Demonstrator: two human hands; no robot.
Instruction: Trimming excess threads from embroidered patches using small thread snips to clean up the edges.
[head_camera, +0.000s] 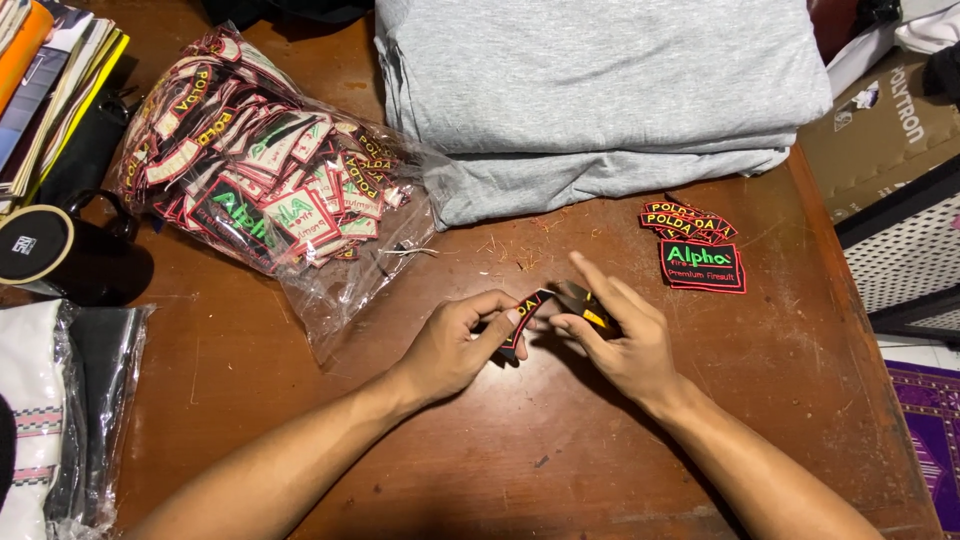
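On the table (560, 470), a bag of patches (250, 170) lies at back left, folded cloth (600, 90) behind centre, loose patches (697, 250) at right. The mug (50, 250) sits left, books (50, 80) behind it.

Both hands, left hand (455, 345) and right hand (620, 335), pinch a curved patch (524, 312) just below the folded grey cloth (600, 90) on the wooden table (480, 450).

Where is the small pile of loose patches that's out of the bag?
The small pile of patches lies on the wooden table toward the right in the head view, just below the folded grey cloth and beyond the right hand.
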